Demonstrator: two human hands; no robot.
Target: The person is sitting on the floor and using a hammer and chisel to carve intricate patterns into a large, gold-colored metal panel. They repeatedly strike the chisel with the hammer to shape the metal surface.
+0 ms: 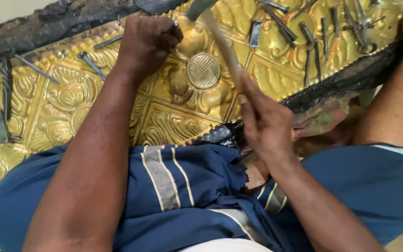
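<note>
I look down at a large embossed golden metal sheet (173, 121) that fills the upper half of the frame and lies on a black, rough bed (341, 81). My left hand (148, 39), in the upper centre, is closed around a small metal punch (177, 28), whose tip stands on the sheet just left of a round ribbed medallion (203, 71). My right hand (267, 123), in the centre, is closed around the wooden handle of a hammer (220, 42); its head is near the top edge, just above the punch. I judge that much relief is already made: flowers, leaves and borders are raised over most of the visible sheet, and the detail around the medallion is in hand. Many spare punches (313, 32) lie on the sheet at upper right and far left. Blue striped cloth (183, 186) covers my lap below.
</note>
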